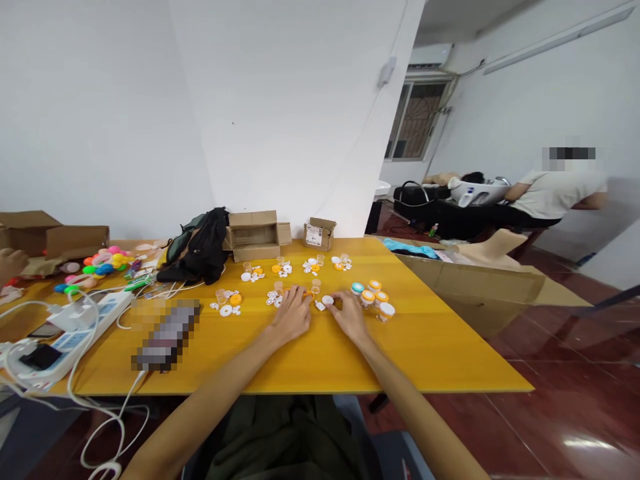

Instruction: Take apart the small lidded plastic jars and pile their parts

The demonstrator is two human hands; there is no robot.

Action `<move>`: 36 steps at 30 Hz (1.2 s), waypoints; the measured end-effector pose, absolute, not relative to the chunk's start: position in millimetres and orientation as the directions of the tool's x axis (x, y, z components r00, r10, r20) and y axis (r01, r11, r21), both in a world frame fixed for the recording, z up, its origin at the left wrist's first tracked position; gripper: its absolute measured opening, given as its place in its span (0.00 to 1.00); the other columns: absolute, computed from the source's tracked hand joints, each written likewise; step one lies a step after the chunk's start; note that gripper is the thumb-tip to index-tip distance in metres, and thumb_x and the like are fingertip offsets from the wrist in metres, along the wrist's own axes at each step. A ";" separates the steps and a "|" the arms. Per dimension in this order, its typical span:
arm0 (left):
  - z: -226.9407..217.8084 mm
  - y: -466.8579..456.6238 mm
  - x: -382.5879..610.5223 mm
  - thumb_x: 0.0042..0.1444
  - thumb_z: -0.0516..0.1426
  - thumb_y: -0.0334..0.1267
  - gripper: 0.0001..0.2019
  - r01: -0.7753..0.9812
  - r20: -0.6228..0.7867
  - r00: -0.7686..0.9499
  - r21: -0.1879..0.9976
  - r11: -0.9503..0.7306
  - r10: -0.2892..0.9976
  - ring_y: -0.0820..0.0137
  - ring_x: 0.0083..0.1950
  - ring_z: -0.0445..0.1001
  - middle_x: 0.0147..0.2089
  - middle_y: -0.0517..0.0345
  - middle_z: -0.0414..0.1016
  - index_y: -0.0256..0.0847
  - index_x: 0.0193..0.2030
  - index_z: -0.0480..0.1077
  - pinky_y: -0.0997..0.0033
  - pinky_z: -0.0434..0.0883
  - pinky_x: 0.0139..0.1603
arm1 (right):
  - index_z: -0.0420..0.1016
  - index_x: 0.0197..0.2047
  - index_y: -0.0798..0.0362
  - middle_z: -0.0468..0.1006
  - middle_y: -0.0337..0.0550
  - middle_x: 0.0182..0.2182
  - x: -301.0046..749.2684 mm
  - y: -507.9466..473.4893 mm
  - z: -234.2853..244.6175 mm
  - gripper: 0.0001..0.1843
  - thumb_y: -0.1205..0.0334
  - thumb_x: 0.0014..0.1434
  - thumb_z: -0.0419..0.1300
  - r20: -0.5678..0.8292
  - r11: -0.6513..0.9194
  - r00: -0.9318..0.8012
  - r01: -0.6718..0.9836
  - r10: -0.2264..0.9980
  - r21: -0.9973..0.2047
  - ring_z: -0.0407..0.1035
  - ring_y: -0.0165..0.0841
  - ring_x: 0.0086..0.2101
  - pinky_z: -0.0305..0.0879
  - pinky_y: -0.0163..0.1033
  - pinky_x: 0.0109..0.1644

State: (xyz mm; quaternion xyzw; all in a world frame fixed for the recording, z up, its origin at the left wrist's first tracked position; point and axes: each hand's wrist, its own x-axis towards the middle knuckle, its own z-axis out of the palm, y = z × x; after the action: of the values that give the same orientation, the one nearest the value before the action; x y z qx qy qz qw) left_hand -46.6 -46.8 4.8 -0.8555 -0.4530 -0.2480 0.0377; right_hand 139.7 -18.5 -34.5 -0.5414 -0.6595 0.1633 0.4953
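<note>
My left hand [294, 313] is over the table, its fingers curled down on an orange lid [311, 294] that shows partly past the fingertips. The rest of that lid is hidden. Just right of it, my right hand [351, 316] pinches a small white cap [327, 300] at its edge between thumb and finger. A clear jar [316, 285] stands beyond the hands. White cut-out pieces [319, 305] lie between them, and a white disc [279, 301] is beside my left hand. To the right of my right hand stand several lidded jars [385, 311] with orange, white and teal tops.
Small groups of jars, lids and white pieces [227, 310] dot the table [430, 360]. Cardboard boxes [255, 250] and a black bag [197, 250] stand behind. At left are a power strip [83, 333], cables and colourful balls [104, 269]. A person [560, 180] sits far right.
</note>
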 end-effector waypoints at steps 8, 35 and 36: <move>1.3 -42.8 -38.9 0.53 0.51 0.23 0.22 0.790 0.459 0.482 0.141 -0.597 0.746 0.53 0.57 0.61 0.54 0.46 0.68 0.42 0.54 0.67 0.50 0.64 0.55 | 0.77 0.33 0.48 0.77 0.48 0.35 137.0 -15.2 -34.8 0.04 0.61 0.51 0.63 0.473 0.356 0.045 0.597 0.880 -0.719 0.70 0.46 0.40 0.65 0.50 0.48; 4.0 -47.7 -44.9 0.60 0.55 0.33 0.05 0.463 0.463 0.404 0.641 -0.613 0.789 0.63 0.46 0.73 0.41 0.55 0.76 0.44 0.40 0.71 0.65 0.70 0.50 | 0.75 0.32 0.50 0.80 0.41 0.28 124.3 -49.6 -0.3 0.19 0.42 0.49 0.64 0.309 0.334 -0.188 0.118 0.932 -0.935 0.74 0.37 0.32 0.71 0.42 0.40; 4.7 -48.0 -44.9 0.59 0.55 0.33 0.04 0.452 0.457 0.399 0.657 -0.604 0.795 0.64 0.45 0.74 0.41 0.56 0.76 0.44 0.40 0.71 0.65 0.70 0.50 | 0.75 0.31 0.50 0.80 0.41 0.28 124.7 -49.0 -0.8 0.19 0.42 0.49 0.64 0.305 0.326 -0.180 0.103 0.935 -0.940 0.74 0.36 0.31 0.71 0.42 0.39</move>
State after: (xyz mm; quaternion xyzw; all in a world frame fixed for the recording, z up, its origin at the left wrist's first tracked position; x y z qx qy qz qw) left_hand -44.9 -48.0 4.7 -0.8065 -0.3865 -0.3891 -0.2209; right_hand 124.7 -49.0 -0.8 -0.4027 -0.6447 0.4178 0.4976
